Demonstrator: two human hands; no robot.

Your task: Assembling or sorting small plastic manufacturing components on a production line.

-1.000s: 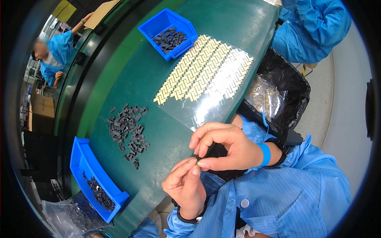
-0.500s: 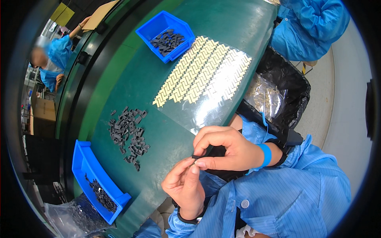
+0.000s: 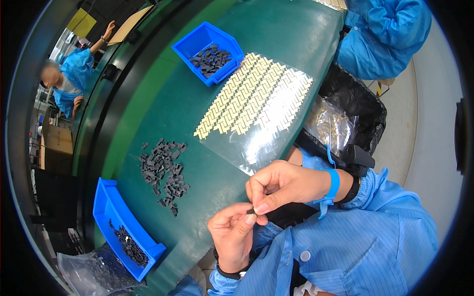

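Observation:
A small black part (image 3: 251, 211) sits pinched between the fingertips of both my hands, just past the near edge of the table. My left hand (image 3: 233, 236) grips it between thumb and forefinger. From the right, my right hand (image 3: 286, 186) closes on the same part with thumb and fingers, hiding much of it. Beyond them lies a clear sheet (image 3: 237, 154) carrying rows of pale yellow L-shaped stickers (image 3: 237, 106). Left of the sheet, a loose pile of small black parts (image 3: 163, 172) is spread on the green table (image 3: 202, 182).
A blue bin (image 3: 195, 37) with black pieces stands at the far side. Another blue bin (image 3: 106, 202) holds smaller black pieces at the left, beside a clear bag (image 3: 94, 271). A black-lined bin (image 3: 363, 98) is at the right. People in blue work nearby.
My fingertips have drawn closer together around the black part, covering more of it. Both hands sit slightly further right and lower in the picture.

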